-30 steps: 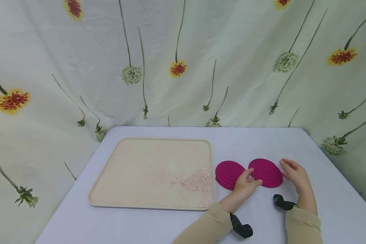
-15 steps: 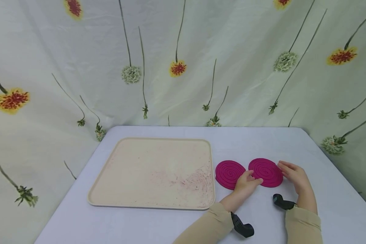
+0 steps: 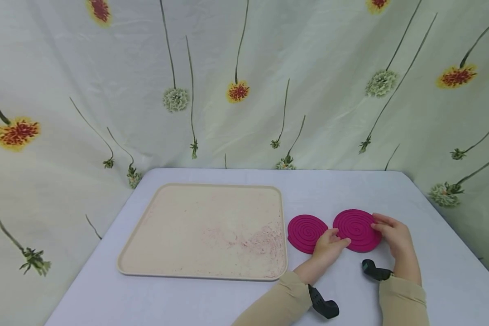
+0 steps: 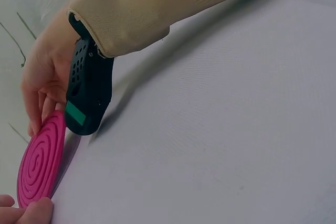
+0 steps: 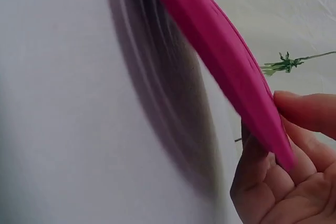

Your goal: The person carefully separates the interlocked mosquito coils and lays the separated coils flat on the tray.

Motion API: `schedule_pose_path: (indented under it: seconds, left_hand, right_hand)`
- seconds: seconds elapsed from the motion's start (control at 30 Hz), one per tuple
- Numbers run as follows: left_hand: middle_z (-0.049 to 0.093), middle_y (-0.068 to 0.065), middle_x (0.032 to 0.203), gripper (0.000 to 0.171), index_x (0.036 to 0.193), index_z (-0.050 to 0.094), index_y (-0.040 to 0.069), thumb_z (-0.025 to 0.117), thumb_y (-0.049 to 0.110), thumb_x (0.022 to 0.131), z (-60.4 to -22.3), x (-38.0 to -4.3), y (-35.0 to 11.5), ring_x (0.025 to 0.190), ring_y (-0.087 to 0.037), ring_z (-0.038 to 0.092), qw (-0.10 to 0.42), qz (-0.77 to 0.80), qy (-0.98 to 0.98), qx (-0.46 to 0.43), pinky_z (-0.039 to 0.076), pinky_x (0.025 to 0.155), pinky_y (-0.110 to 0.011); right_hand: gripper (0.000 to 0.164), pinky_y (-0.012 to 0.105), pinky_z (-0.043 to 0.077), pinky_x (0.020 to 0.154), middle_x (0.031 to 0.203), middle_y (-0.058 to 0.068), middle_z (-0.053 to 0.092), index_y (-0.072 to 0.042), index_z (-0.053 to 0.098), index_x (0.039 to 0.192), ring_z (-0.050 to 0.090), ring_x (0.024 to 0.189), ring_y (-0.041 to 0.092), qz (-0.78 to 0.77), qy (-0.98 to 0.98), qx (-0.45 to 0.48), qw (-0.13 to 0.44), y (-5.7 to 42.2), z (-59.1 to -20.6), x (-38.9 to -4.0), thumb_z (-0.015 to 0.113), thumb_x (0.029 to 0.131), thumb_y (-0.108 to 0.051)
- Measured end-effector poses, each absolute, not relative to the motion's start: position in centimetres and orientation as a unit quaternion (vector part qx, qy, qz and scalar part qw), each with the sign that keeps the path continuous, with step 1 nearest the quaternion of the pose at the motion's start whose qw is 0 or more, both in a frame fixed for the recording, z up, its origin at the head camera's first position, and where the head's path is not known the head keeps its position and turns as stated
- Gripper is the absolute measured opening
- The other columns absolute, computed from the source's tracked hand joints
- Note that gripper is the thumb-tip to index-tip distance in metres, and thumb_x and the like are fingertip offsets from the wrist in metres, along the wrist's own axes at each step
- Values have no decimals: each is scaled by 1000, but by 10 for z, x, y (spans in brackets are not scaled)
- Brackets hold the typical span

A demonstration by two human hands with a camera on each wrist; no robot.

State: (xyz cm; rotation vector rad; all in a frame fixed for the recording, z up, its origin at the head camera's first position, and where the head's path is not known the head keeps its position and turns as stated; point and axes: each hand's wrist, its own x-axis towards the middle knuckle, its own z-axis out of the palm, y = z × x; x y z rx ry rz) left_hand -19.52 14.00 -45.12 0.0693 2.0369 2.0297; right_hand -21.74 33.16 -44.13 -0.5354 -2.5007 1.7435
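Note:
Two flat magenta discs with a spiral groove lie side by side right of the tray. My right hand (image 3: 396,235) pinches the right edge of the right-hand spiral disc (image 3: 355,228), thumb on one face and fingers on the other. The right wrist view shows this spiral disc (image 5: 226,61) raised off the cloth, a shadow beneath it. My left hand (image 3: 329,248) reaches over the near right edge of the other spiral disc (image 3: 305,233). Its thumb and fingertips hold the raised disc's near left edge. In the left wrist view, the left hand (image 4: 23,213) shows only partly.
A beige rectangular tray (image 3: 195,226) with pinkish smears lies left of the discs. Everything rests on a white cloth-covered table (image 3: 179,299). Behind hangs a pale curtain (image 3: 330,45) with printed flowers. Black wrist cameras sit at both sleeve cuffs.
My right hand has moved left onto the right-hand disc's edge and taken hold of it. That disc has risen slightly on its right side. The left hand stays almost in place.

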Motion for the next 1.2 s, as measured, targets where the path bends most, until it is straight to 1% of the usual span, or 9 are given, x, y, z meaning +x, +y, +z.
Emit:
schedule_pose_path:
  seconds: [0.1,0.3,0.4,0.53,0.6,0.67,0.93,1.07,1.2]
  left_hand:
    - [58,-9,118,43,123,55,5,67,19,85,-451,-195,139,114,-26,53,135,699,702,24,45,96,-41]
    - [56,-8,119,42,124,54,3,66,17,86,-453,-196,138,113,-24,52,133,716,684,32,47,94,-38]
    - [57,-7,113,40,123,55,2,65,15,86,-452,-197,135,106,-22,54,126,718,683,37,50,89,-36]
    - [59,-6,110,37,119,57,2,66,14,85,-450,-199,127,101,-19,56,109,720,684,35,51,85,-34]
    - [60,-7,111,36,118,58,1,66,12,85,-449,-201,122,100,-18,57,99,723,682,38,52,83,-32]
    - [61,-8,114,35,118,59,1,66,10,85,-449,-203,116,98,-17,60,91,731,675,42,53,81,-31]
    - [61,-11,115,30,118,60,0,61,5,89,-437,-213,83,95,-17,63,76,761,641,67,55,78,-34]
    - [63,-9,106,28,118,60,-1,59,5,90,-427,-216,63,88,-13,62,54,764,638,83,55,76,-32]
    - [63,-9,102,26,114,63,-2,61,3,89,-415,-216,43,80,-8,60,18,759,645,87,55,74,-29]
  right_hand:
    - [59,9,47,67,88,-19,56,5,35,141,52,77,-10,610,-772,-179,10,334,-439,-216,59,91,-18]
    - [65,11,49,68,91,-18,53,0,33,144,56,77,-10,663,-726,-182,-5,333,-432,-215,63,90,-21]
    - [57,10,49,68,91,-20,55,-11,44,141,57,78,-10,685,-707,-178,-1,332,-429,-215,65,89,-21]
    - [24,11,50,69,85,-22,61,-31,68,107,59,80,-7,741,-654,-152,7,330,-425,-216,67,88,-17]
    - [21,12,50,70,86,-21,63,-34,70,92,60,81,-5,768,-628,-128,9,327,-422,-217,66,88,-14]
    - [23,14,51,71,87,-18,65,-33,69,88,62,82,-3,788,-607,-102,10,324,-420,-218,65,89,-11]
    - [25,17,52,73,94,-10,67,-18,62,112,64,83,3,808,-589,-34,4,291,-409,-224,61,90,-5]
    - [44,17,52,73,95,-10,66,-5,46,132,63,83,4,794,-607,-25,4,268,-403,-228,61,91,-7]
    - [49,17,52,73,95,-9,67,-1,40,135,64,81,4,794,-608,-15,8,247,-395,-229,60,91,-6]
